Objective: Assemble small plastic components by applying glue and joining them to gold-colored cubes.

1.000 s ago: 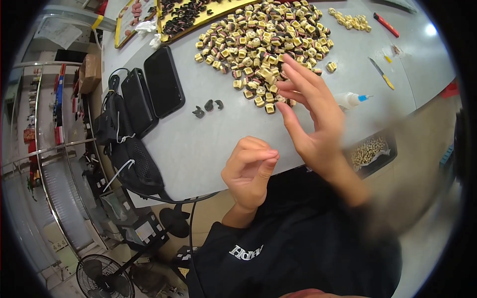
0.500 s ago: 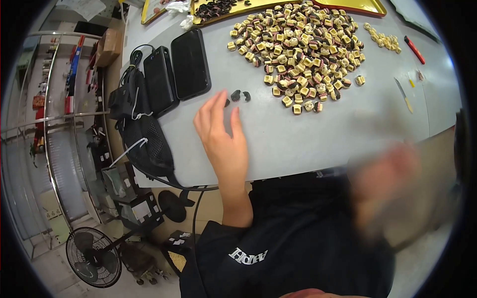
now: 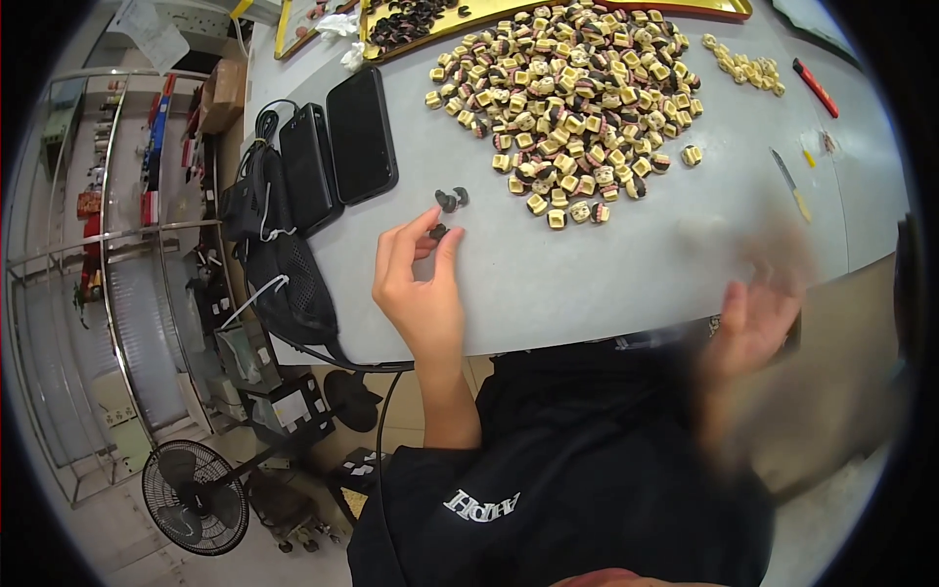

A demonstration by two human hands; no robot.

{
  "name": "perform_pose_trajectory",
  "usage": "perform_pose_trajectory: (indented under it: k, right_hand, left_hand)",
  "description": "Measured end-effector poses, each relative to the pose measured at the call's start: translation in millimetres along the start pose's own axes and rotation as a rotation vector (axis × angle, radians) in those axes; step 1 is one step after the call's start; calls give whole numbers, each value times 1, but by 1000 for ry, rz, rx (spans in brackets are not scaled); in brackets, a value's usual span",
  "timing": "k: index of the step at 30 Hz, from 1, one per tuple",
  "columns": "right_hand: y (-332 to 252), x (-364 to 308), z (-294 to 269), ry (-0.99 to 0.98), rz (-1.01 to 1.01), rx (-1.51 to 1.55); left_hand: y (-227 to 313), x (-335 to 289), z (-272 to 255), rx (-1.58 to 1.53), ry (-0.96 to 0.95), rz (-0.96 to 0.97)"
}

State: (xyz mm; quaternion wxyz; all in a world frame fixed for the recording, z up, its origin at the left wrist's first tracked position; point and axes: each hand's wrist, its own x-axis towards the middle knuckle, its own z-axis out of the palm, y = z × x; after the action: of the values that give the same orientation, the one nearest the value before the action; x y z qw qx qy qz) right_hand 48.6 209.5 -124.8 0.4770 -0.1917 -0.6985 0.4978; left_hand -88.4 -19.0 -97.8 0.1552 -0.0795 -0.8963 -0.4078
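My left hand [image 3: 421, 284] is over the grey table, its thumb and fingertips closed around a small black curved piece [image 3: 439, 232]. Just beyond the fingertips lie loose black pieces [image 3: 450, 199] of the same sort. My right hand [image 3: 761, 308] is at the table's front edge on the right, smeared by motion. Whether it holds anything cannot be made out. Ahead of both hands spreads a large heap of small cream, black and pink blocks [image 3: 577, 108], many with a square hollow. One such block [image 3: 692, 156] lies apart at the heap's right.
A black phone [image 3: 360, 137], a black box-shaped device [image 3: 311, 166] and a mesh pouch [image 3: 284, 284] line the left side. Behind are yellow trays [image 3: 479, 24], one with dark pieces. Cream pieces [image 3: 745, 67], a red cutter [image 3: 816, 88] and a thin knife [image 3: 790, 186] lie right.
My left thumb and fingers have come together on a black piece. My right hand has shifted slightly and stays blurred. The whole view has moved a little.
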Motion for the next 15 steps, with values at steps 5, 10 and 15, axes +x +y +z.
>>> perform_pose_trajectory:
  k: [5,10,15]
  right_hand:
    - [-11,15,3,-278,-54,-149]
    - [-15,16,9,-309,39,-188]
    - [-17,17,15,-328,85,-194]
  left_hand:
    - [-3,-3,1,-35,-20,35]
    - [-1,-5,2,-23,-52,110]
    - [9,-5,2,36,-164,227]
